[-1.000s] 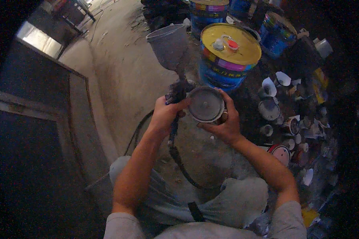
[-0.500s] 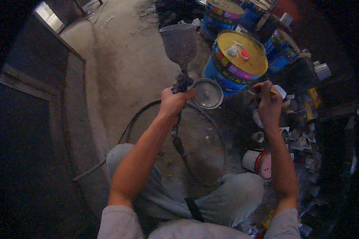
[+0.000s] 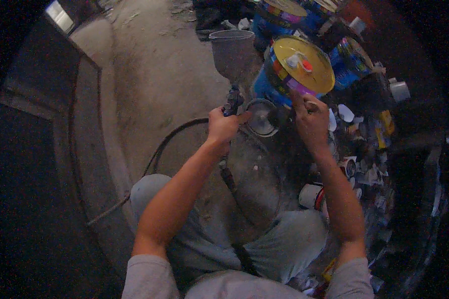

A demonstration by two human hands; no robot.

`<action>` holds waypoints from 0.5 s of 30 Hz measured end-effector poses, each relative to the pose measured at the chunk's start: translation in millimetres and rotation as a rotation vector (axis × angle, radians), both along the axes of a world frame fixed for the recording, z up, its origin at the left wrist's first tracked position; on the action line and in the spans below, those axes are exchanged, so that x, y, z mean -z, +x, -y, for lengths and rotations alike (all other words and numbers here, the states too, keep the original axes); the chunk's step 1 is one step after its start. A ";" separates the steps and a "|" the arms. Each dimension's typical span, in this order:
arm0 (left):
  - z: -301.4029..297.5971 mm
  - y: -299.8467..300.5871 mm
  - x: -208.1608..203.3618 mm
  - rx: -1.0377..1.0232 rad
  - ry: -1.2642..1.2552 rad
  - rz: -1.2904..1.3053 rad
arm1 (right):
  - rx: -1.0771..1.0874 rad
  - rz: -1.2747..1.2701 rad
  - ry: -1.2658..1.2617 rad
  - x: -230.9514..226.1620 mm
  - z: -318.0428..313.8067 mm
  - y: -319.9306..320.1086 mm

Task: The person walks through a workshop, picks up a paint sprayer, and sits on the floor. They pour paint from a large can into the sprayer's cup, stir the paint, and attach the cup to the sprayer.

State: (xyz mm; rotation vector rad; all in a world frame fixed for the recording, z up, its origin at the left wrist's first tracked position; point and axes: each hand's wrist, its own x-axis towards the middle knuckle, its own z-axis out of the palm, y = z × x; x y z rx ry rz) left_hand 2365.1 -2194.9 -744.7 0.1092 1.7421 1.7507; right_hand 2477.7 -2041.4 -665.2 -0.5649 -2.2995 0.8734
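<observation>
My left hand point(image 3: 224, 127) is closed around the handle of a spray gun point(image 3: 233, 99), with a grey, open-topped cup point(image 3: 232, 55) upright above it. A round metallic lid point(image 3: 262, 117) hangs beside the gun, its rim at my left fingertips. My right hand point(image 3: 311, 119) is raised to the right of the lid, fingers curled and index finger pointing up; anything within them is hidden. Just beyond that hand stands a blue drum point(image 3: 270, 84) with a yellow top and a red cap.
A dark hose point(image 3: 172, 137) loops over the floor between my knees. More blue drums point(image 3: 351, 62) stand at the far right. A white and red can point(image 3: 311, 196) lies by my right knee, near scattered paper and litter point(image 3: 371, 174). A dark panel point(image 3: 27, 159) borders the left.
My right hand has moved left, closer to the lid and the yellow-topped drum. The spray gun, its cup and the lid have shifted slightly right in view with my left hand.
</observation>
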 end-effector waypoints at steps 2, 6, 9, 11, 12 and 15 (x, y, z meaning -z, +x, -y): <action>-1.5 5.3 1.9 0.029 0.072 0.013 | -0.003 -0.139 -0.064 5.6 -0.3 0.1; 0.6 10.9 8.0 -0.018 0.049 0.015 | -0.124 0.185 -0.299 3.6 6.4 12.8; 2.2 14.1 10.5 -0.017 -0.027 0.017 | 0.077 0.181 0.108 -5.6 11.0 17.2; 3.8 16.7 10.4 0.029 -0.014 0.003 | -0.019 0.062 -0.072 -8.9 12.6 15.4; 3.1 19.5 10.3 0.017 0.027 0.029 | -0.111 0.015 -0.120 -9.0 12.4 14.7; 9.3 23.1 9.6 -0.005 0.062 0.074 | -0.121 0.212 -0.182 -5.7 12.0 12.6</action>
